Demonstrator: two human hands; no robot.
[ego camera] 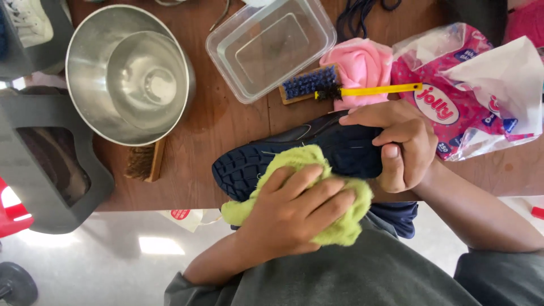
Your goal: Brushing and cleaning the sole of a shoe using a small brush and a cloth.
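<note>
A dark navy shoe (294, 150) lies on its side at the near edge of a brown wooden table (226, 122), its treaded sole toward the left. My left hand (294, 212) presses a fuzzy lime-green cloth (348, 218) against the shoe's side and sole. My right hand (396, 144) grips the shoe's heel end, thumb underneath and fingers over the top.
Two nested steel bowls (130, 73) sit at the back left, a wooden brush (144, 161) before them. A clear plastic tub (271, 48), a blue-bristled brush (309, 84), a yellow-handled brush (374, 89), a pink cloth (360, 62) and a pink-and-white plastic bag (476, 96) lie behind the shoe.
</note>
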